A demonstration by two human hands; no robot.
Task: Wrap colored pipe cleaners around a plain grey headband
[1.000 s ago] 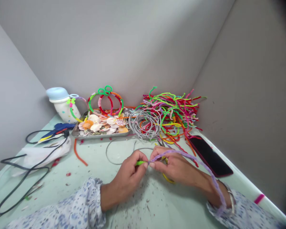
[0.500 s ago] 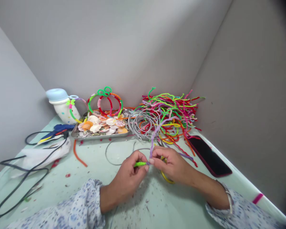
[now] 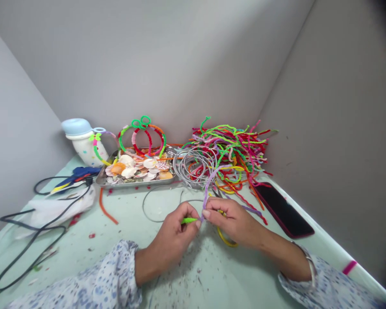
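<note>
Purple pipe cleaner (image 3: pixel 207 188), in the head view, stands up from between your two hands over the middle of the table, its upper end bending right in front of the pile of pipe cleaners (image 3: pixel 234 143). A second ago it trails back across your right forearm; half a second ago it already rises, its bend a little higher than now. Your left hand (image 3: pixel 172 238) pinches a bright green piece (image 3: pixel 189 220) between thumb and forefinger, where the purple strand meets it; your right hand (image 3: pixel 239 223) presses thumb and forefinger together on the purple strand. Yellow-handled scissors (image 3: pixel 228 242) lie partly hidden by your right hand. Your pale green table cover (image 3: pixel 251 272) is speckled with dark marks and scraps. Across it sit a black phone (image 3: pixel 284 210), a coil of wire (image 3: pixel 179 174), a metal tray (image 3: pixel 141 184) of shells (image 3: pixel 128 172) and a white bottle (image 3: pixel 90 150); plain grey walls (image 3: pixel 167 64) enclose the table's back and sides.
</note>
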